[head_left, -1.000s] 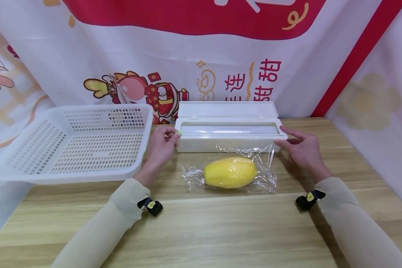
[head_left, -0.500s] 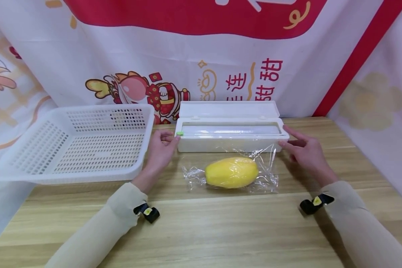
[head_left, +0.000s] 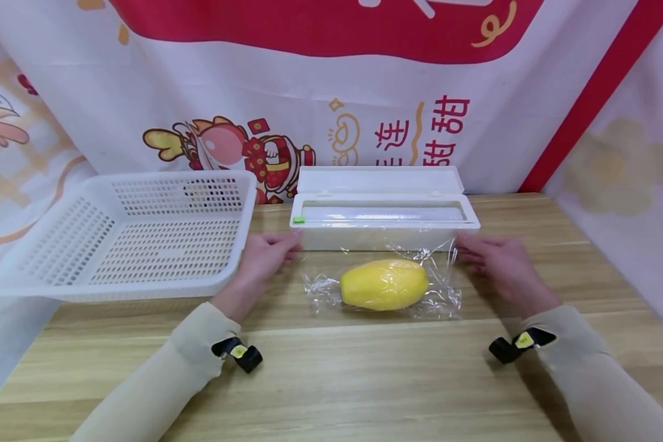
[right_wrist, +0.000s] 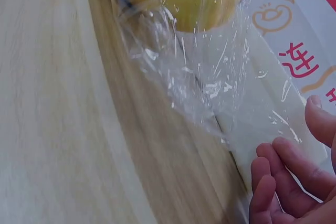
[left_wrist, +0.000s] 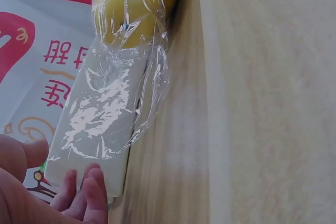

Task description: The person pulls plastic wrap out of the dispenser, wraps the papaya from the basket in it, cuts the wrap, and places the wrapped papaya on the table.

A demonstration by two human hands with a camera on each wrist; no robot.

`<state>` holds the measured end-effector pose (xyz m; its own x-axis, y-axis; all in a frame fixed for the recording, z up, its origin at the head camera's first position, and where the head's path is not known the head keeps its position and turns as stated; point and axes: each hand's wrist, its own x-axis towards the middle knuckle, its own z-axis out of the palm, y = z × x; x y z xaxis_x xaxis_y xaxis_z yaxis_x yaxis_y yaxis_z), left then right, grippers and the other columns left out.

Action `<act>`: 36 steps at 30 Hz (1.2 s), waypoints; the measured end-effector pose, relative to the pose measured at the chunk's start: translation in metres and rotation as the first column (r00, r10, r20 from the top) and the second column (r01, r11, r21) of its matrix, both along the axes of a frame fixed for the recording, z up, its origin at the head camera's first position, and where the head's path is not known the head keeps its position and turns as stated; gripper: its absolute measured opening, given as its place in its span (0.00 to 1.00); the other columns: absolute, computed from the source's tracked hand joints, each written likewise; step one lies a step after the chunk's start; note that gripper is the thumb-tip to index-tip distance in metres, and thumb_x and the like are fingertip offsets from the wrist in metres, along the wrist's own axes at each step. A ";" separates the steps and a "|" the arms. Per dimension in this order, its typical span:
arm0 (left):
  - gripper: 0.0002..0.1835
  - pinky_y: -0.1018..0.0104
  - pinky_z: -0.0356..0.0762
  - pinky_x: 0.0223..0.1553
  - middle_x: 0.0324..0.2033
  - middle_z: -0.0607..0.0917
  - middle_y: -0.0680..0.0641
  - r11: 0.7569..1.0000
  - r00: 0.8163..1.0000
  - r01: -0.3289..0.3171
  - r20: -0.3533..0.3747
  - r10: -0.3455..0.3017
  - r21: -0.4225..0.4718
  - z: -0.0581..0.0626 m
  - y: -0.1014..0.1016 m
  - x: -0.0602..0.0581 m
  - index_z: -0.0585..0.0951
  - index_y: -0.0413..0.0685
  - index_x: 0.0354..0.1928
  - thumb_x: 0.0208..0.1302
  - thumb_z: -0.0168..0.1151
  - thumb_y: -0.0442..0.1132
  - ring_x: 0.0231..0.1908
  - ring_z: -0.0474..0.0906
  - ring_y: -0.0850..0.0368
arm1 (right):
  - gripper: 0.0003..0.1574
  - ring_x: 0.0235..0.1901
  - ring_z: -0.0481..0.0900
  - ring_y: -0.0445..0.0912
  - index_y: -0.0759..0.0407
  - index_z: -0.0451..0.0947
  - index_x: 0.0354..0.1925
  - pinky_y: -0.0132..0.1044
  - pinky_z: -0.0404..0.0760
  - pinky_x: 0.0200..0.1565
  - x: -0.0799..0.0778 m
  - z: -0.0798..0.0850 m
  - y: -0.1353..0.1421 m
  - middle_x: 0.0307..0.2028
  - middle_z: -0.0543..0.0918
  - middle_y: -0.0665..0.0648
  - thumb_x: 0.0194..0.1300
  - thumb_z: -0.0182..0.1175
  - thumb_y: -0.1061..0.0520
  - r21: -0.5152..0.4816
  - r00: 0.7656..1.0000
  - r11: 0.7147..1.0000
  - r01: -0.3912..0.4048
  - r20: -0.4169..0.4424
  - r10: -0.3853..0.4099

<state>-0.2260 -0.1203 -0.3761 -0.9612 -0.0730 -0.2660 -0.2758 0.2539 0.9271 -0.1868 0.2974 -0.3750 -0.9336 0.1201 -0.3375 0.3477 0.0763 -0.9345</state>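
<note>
A white cling film dispenser [head_left: 387,238] stands by the back wall with its lid [head_left: 380,180] raised and a roll of film [head_left: 387,213] inside. A small green slider [head_left: 299,220] sits at the left of its rim. In front lies a yellow oblong fruit [head_left: 384,285], papaya-like, wrapped in clear cling film [head_left: 444,294] bunched at both ends. My left hand [head_left: 262,261] is at the dispenser's left front corner, thumb and fingers apart. At the opposite front corner is my right hand [head_left: 503,264], fingers loosely bent. Neither hand holds anything.
A white perforated plastic basket [head_left: 229,252] stands on the left, close beside my left forearm. The wooden table [head_left: 353,380] reaches to a printed cloth backdrop [head_left: 287,73] behind. Black wrist cameras [head_left: 245,356] are strapped over both sleeves.
My left fingers have let go of the green slider and slid down to the box's front corner. My right hand has drawn down from the box's upper right edge. Box and fruit stay put.
</note>
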 end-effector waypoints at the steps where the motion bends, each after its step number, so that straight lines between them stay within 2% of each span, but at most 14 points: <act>1: 0.26 0.66 0.86 0.50 0.50 0.92 0.44 1.000 1.000 0.009 0.020 -0.009 0.009 0.001 0.001 0.001 0.87 0.44 0.57 0.72 0.68 0.58 0.44 0.87 0.58 | 0.17 0.36 0.87 0.35 0.44 0.92 0.48 0.30 0.85 0.38 0.000 0.001 -0.001 0.36 0.93 0.40 0.67 0.72 0.38 -0.039 1.000 0.999 0.017 0.009 -0.016; 3: 0.26 0.67 0.85 0.49 0.50 0.92 0.45 0.999 0.999 0.034 0.031 -0.035 0.017 0.002 0.002 0.001 0.87 0.47 0.57 0.71 0.68 0.59 0.43 0.87 0.59 | 0.16 0.34 0.84 0.36 0.44 0.92 0.46 0.30 0.83 0.36 -0.001 0.002 -0.003 0.35 0.93 0.42 0.65 0.74 0.39 -0.097 0.999 0.994 0.050 0.025 -0.048; 5: 0.25 0.68 0.85 0.49 0.50 0.92 0.46 0.998 0.999 0.042 0.029 -0.043 0.038 0.003 0.005 0.000 0.87 0.48 0.58 0.71 0.69 0.58 0.43 0.86 0.60 | 0.19 0.33 0.82 0.38 0.46 0.92 0.47 0.30 0.81 0.34 -0.002 0.004 -0.004 0.34 0.92 0.42 0.63 0.75 0.39 -0.109 0.997 0.991 0.074 0.028 -0.072; 8: 0.20 0.68 0.86 0.49 0.50 0.92 0.45 0.997 1.000 0.013 0.013 -0.014 0.081 0.003 0.010 -0.002 0.88 0.48 0.58 0.72 0.70 0.52 0.43 0.87 0.60 | 0.18 0.33 0.81 0.39 0.46 0.93 0.46 0.31 0.80 0.33 -0.003 0.006 -0.004 0.33 0.91 0.43 0.62 0.77 0.39 -0.094 0.995 0.991 0.095 0.015 -0.094; 13: 0.15 0.63 0.87 0.55 0.53 0.91 0.44 0.994 1.000 -0.025 -0.007 0.026 0.108 0.001 0.013 -0.004 0.87 0.48 0.57 0.74 0.69 0.43 0.48 0.87 0.57 | 0.11 0.32 0.83 0.38 0.43 0.93 0.41 0.31 0.82 0.33 -0.003 0.005 -0.006 0.31 0.91 0.42 0.62 0.78 0.43 -0.041 0.994 0.994 0.105 -0.028 -0.106; 18: 0.15 0.58 0.85 0.61 0.55 0.90 0.43 0.991 0.999 -0.019 -0.026 0.023 0.133 0.003 0.011 -0.002 0.87 0.46 0.58 0.73 0.69 0.42 0.50 0.88 0.55 | 0.12 0.36 0.83 0.38 0.42 0.92 0.42 0.29 0.82 0.36 -0.003 0.005 -0.006 0.34 0.92 0.39 0.62 0.77 0.41 -0.044 0.993 0.992 0.115 -0.034 -0.116; 24: 0.16 0.56 0.83 0.61 0.49 0.91 0.46 0.993 0.998 -0.024 -0.052 0.030 0.114 0.005 0.008 0.001 0.87 0.48 0.56 0.71 0.72 0.45 0.47 0.86 0.57 | 0.10 0.36 0.85 0.36 0.43 0.92 0.41 0.28 0.82 0.37 -0.003 0.005 -0.007 0.35 0.93 0.39 0.63 0.78 0.45 -0.094 0.991 0.990 0.105 -0.075 -0.113; 28: 0.17 0.55 0.82 0.62 0.49 0.90 0.47 0.995 0.997 0.003 -0.077 0.005 0.096 0.006 0.006 0.005 0.87 0.50 0.56 0.70 0.73 0.47 0.48 0.85 0.57 | 0.09 0.36 0.86 0.36 0.45 0.91 0.42 0.28 0.83 0.38 -0.001 0.004 -0.008 0.34 0.92 0.39 0.63 0.78 0.49 -0.110 0.988 0.989 0.102 -0.107 -0.114; 31: 0.17 0.54 0.80 0.63 0.50 0.90 0.48 0.994 0.995 0.032 -0.102 -0.022 0.100 0.008 0.005 0.008 0.86 0.50 0.56 0.70 0.72 0.47 0.49 0.85 0.57 | 0.12 0.37 0.86 0.36 0.47 0.90 0.47 0.28 0.84 0.39 0.003 0.004 -0.008 0.36 0.92 0.39 0.64 0.77 0.51 -0.111 0.986 0.990 0.082 -0.133 -0.096; 36: 0.16 0.53 0.81 0.63 0.52 0.90 0.47 0.988 0.987 0.075 -0.148 -0.055 0.138 0.009 0.005 0.010 0.86 0.49 0.56 0.71 0.72 0.43 0.48 0.86 0.58 | 0.15 0.37 0.87 0.35 0.49 0.90 0.51 0.28 0.82 0.37 0.006 0.003 -0.007 0.37 0.93 0.40 0.66 0.75 0.56 -0.163 0.979 0.985 0.051 -0.187 -0.081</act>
